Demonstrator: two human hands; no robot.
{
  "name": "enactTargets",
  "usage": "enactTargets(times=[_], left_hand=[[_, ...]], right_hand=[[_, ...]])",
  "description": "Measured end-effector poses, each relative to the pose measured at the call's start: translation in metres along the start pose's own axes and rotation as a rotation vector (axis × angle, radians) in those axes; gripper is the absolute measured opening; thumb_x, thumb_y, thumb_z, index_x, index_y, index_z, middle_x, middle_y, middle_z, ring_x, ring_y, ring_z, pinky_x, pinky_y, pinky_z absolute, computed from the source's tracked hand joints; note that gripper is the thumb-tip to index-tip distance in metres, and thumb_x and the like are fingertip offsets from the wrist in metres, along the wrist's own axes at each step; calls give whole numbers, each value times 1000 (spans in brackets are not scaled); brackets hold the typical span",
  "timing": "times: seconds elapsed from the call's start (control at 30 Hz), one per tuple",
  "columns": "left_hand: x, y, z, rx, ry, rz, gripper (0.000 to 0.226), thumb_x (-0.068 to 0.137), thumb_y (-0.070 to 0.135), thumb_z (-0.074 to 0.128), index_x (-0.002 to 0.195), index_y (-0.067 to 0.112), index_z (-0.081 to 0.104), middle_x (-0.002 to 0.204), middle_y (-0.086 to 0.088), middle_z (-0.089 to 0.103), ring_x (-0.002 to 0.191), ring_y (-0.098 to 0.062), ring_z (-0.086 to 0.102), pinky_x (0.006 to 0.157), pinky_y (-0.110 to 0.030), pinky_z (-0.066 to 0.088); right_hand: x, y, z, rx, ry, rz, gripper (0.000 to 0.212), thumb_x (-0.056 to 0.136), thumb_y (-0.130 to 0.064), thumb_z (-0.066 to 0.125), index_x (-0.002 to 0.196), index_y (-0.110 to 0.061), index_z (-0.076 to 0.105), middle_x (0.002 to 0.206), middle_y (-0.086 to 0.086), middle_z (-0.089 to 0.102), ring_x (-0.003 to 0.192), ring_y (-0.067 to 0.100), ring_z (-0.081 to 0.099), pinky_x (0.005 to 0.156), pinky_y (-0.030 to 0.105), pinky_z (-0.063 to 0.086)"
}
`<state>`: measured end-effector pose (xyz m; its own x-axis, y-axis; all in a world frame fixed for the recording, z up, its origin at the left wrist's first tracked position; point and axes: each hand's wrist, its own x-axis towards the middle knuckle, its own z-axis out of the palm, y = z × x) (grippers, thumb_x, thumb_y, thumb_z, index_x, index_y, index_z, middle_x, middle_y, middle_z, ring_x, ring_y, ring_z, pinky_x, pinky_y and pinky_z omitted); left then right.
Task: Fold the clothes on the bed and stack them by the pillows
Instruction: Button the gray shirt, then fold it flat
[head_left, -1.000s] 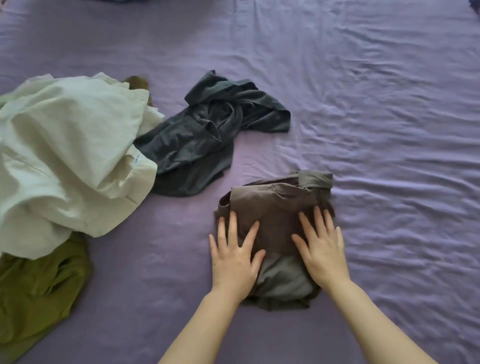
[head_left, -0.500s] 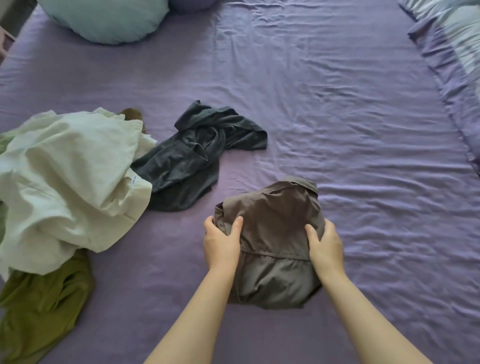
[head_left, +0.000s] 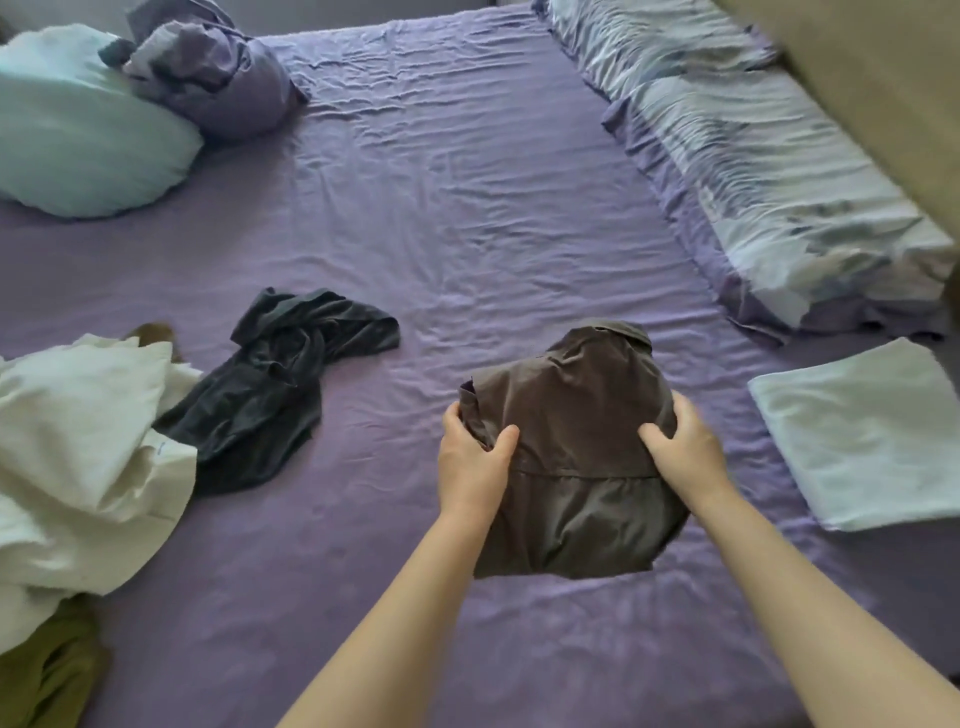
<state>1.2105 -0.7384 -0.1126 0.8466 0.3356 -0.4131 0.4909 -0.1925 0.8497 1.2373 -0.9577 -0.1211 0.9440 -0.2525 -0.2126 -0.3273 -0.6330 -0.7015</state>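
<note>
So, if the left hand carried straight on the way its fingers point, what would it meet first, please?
The left hand, gripping the folded brown shirt, points up the bed. The purple sheet ahead looks bare up to the headboard end, though depth is unclear.

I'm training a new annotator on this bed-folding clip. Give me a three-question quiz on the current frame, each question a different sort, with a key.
1. True or false: both hands grip the brown shirt.
2. Multiple choice: what lies nearest the right hand? A) teal pillow B) white towel C) dark garment
3. Fill in: the unfolded white garment lies to the person's ____.

Key: 1 true: the left hand and the right hand hold its two sides. 2 B: the white towel, folded flat; the teal pillow and dark garment lie across the bed. 3 left.
</note>
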Motion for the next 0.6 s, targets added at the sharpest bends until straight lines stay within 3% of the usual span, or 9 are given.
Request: enactTargets(times=[0.13, 0.23, 0.6], left_hand=[[-15, 25, 70, 16, -72, 17, 75, 85, 24, 67, 147, 18, 24, 137, -5, 51, 124, -23, 49, 104, -44, 41], [-30, 41, 130, 10, -116, 2, 85, 86, 22, 66, 151, 21, 12, 144, -3, 44, 129, -22, 46, 107, -42, 39], [-68, 87, 355, -38, -334, -29, 94, 83, 24, 70, 152, 27, 6, 146, -2, 42, 129, -19, 46, 107, -40, 40]], right_hand=[[20, 40, -62, -18, 14, -13, 40, 86, -10, 61, 126, -10, 52, 107, 10, 64, 100, 29, 59, 75, 29, 39], [36, 78, -113, -66, 38, -18, 45, 88, -11, 60, 131, -8, 48, 115, 14, 63, 105, 33, 59, 86, 36, 45], [115, 209, -274, -203, 127, 57, 47, 94, -14, 53, 138, -7, 39, 128, 17, 55, 116, 37, 51, 87, 38, 41]])
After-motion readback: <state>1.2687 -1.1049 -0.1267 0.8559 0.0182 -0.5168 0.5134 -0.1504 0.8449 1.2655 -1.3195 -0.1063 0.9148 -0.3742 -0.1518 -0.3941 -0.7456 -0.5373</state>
